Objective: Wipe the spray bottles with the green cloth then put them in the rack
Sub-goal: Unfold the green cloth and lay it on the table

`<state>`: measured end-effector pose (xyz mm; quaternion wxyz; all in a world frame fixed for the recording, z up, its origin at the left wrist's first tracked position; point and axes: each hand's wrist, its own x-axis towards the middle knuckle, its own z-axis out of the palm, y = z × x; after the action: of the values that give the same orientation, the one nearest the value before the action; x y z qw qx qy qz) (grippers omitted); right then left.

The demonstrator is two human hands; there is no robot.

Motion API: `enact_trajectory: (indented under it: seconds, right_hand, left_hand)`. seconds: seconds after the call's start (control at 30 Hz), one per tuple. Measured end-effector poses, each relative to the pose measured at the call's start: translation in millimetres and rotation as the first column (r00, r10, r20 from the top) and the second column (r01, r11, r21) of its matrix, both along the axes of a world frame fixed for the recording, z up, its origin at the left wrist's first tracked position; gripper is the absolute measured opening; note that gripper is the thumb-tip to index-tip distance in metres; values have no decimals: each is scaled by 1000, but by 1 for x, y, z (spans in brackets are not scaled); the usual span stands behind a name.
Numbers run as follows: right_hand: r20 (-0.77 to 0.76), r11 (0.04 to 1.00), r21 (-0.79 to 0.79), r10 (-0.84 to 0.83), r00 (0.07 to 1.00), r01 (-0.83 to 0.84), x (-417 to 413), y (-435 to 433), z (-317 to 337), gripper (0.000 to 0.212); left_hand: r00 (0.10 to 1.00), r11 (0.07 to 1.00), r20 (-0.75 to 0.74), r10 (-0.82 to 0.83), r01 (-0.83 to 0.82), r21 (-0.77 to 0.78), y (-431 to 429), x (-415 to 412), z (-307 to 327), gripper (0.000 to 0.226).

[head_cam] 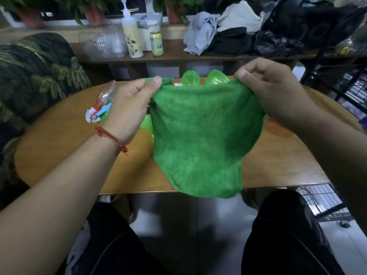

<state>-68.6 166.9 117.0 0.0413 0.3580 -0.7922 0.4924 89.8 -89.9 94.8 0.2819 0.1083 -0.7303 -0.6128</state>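
Across the middle of the frame, a green cloth hangs spread between two hands, held above the wooden bench. The left hand, at centre left with a red string bracelet on its wrist, has its grip closed on the cloth's upper left corner, thumb pressed over the edge against the curled fingers. The right hand, right of centre, pinches the upper right corner, its grip tight on the fabric with the knuckles bent. The cloth's top edge runs between them and the rest drapes down past the bench's near edge. Behind the top edge, green spray bottles peep out, only their rounded ends visible. Left of the left hand a clear spray bottle lies on the bench, its white, orange and blue trigger head toward the lower left. An orange object sits on the bench under the right forearm, mostly hidden. At the right edge of the frame stands a black wire rack. Along the top, a shelf carries a pump bottle, a can and a heap of clothes.
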Motion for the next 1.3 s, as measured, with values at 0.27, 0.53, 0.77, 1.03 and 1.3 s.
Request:
enact_trajectory:
  seconds: [0.27,0.53,0.77,1.03,1.3]
  right_hand:
    - [-22,1000,-5,27,999,-27,7,21,28,19]
    - [0,995,-9,99,995,-99,22,38,34,21]
    - [-36,995,-4,100,994,-101,44,55,51,20]
    - [-48,995,-53,87,995,-89,65,74,81,15]
    - [-81,986,-80,139,987,-146,87,93,100,18]
  left_hand:
    - [999,998,-29,-45,44,-42,8,21,20,73]
    - [997,997,-26,-79,80,16,19,33,26,37]
    - [992,995,-82,-93,96,40,28,54,44,21]
    - [980,980,-29,-195,196,42,42,77,85,39]
    - [958,959,54,-281,277,65,49,98,98,63]
